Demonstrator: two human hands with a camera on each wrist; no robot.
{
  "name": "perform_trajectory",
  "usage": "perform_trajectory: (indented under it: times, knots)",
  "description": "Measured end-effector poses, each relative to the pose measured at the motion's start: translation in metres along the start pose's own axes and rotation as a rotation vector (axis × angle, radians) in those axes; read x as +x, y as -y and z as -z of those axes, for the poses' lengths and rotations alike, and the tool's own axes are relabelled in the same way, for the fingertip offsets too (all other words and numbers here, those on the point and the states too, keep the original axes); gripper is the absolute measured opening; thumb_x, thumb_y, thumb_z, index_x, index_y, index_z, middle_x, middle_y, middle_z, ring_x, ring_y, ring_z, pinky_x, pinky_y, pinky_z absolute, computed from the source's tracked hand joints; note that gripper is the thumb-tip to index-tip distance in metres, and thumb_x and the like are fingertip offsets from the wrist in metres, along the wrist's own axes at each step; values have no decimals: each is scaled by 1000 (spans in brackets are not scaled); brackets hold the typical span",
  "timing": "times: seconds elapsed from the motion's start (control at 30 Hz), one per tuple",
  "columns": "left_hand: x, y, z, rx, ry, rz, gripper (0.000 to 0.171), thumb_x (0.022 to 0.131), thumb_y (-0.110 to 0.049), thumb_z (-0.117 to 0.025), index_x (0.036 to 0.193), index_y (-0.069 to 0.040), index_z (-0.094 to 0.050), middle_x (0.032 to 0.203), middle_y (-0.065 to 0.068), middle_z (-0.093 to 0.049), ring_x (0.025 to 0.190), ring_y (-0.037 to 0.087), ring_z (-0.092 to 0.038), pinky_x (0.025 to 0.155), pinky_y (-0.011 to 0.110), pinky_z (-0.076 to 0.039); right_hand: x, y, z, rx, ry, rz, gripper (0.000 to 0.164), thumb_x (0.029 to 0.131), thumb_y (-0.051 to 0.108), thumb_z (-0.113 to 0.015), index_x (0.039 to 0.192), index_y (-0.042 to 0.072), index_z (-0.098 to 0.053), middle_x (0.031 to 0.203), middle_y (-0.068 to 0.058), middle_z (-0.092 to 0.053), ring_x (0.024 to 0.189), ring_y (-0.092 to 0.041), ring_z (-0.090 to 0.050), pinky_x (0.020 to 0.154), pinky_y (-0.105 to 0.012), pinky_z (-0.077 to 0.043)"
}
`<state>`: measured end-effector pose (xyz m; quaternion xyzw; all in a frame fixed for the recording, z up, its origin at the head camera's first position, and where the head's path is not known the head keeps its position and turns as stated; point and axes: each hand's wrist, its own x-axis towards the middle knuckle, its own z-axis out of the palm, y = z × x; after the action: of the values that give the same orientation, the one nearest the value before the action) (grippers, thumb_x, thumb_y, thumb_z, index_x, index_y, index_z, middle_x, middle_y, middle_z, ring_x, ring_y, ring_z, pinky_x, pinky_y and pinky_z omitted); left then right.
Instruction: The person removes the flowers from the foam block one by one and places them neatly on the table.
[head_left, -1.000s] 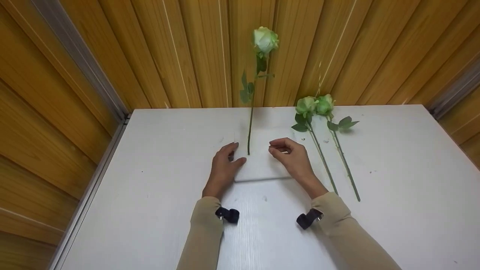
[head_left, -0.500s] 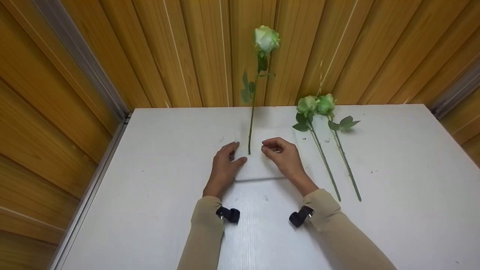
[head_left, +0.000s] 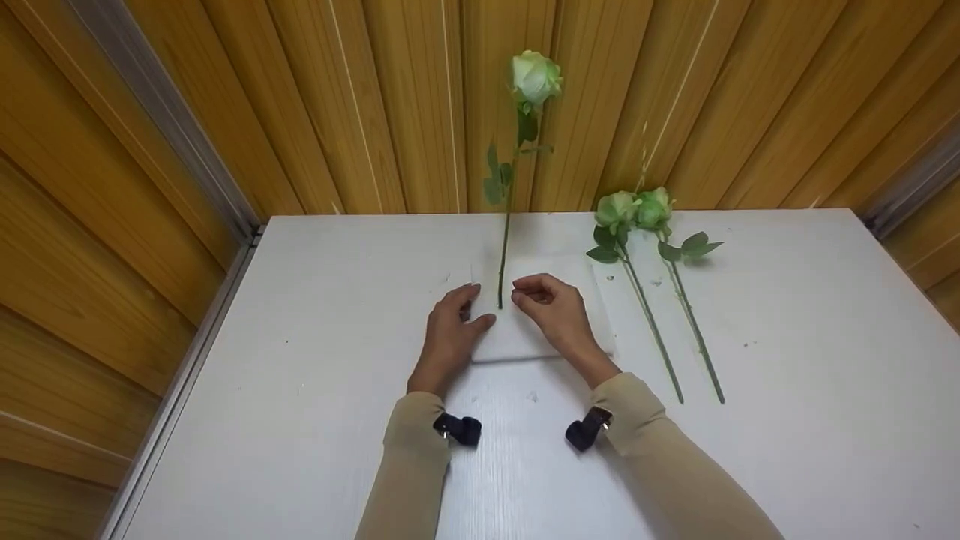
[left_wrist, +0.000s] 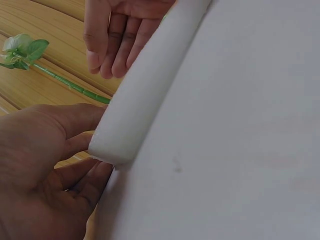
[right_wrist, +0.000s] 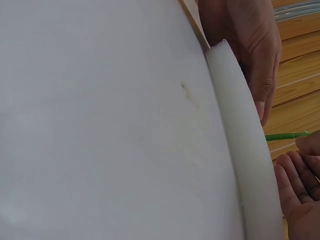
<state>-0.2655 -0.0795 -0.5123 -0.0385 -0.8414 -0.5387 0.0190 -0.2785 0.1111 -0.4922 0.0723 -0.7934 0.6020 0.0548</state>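
Observation:
A pale green-white rose (head_left: 535, 79) stands upright, leaning slightly right, its stem's foot in a white foam board (head_left: 514, 339). My left hand (head_left: 448, 330) holds the board's left edge, with the thumb over the top and the fingers along the side. In the left wrist view, those fingers wrap round the corner of the foam (left_wrist: 142, 95). Just right of the stem, my right hand (head_left: 559, 311) hovers over the board, thumb and index finger close together. Nothing shows between them. In the right wrist view, part of the green stem (right_wrist: 282, 136) rises above the foam beside the right thumb.
Two more roses lie on the white table (head_left: 337, 360) at the right: a left one (head_left: 616, 211) and a right one (head_left: 654, 210), blooms side by side toward the back. Wood-patterned panels (head_left: 390, 112) rise behind the table and along its left side.
My right hand has moved left, close to the stem of the standing rose. The left hand stays at the foam board's edge, and the rose stays upright.

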Motion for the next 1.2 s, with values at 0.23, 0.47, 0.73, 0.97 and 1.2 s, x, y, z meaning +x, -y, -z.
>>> perform_trajectory:
  times: [0.23, 0.47, 0.73, 0.97, 1.2]
  knots:
    - [0, -2, 1, -1, -1, 20, 57, 97, -11, -79, 150, -2, -59, 154, 15, -55, 131, 30, -58, 110, 41, -50, 4, 0, -7, 8, -13, -1, 18, 95, 4, -80, 112, -2, -78, 100, -8, -77, 91, -18, -71, 81, -19, -55]
    - [0, -2, 2, 1, -3, 5, 56, 97, -9, -78, 149, 0, -59, 154, 16, -55, 130, 32, -58, 110, 41, -51, 7, 0, -13, 21, 3, -4, 18, 94, 3, -80, 111, -1, -78, 100, -10, -77, 91, -18, -71, 80, -19, -56]
    - [-1, -3, 3, 14, 5, -8, 56, 98, -12, -79, 149, -2, -59, 154, 16, -54, 130, 33, -59, 109, 41, -51, 11, 2, -17, 5, -2, -17, 17, 93, 2, -80, 110, 0, -79, 99, -7, -77, 88, -13, -70, 82, -20, -55]
    - [-1, -2, 2, 9, -1, -6, 56, 97, -10, -79, 149, -1, -59, 154, 16, -55, 131, 32, -59, 109, 39, -52, 12, 2, -20, -1, -14, -29, 16, 93, 4, -81, 108, 0, -79, 98, -7, -78, 85, -11, -69, 79, -19, -53]
    - [1, 0, 2, 2, -2, -26, 56, 97, -9, -79, 148, 0, -60, 153, 17, -56, 130, 33, -59, 109, 40, -52, 15, 2, -21, -12, -27, -31, 13, 93, 6, -81, 105, 1, -80, 97, -6, -78, 84, -10, -68, 78, -19, -52]
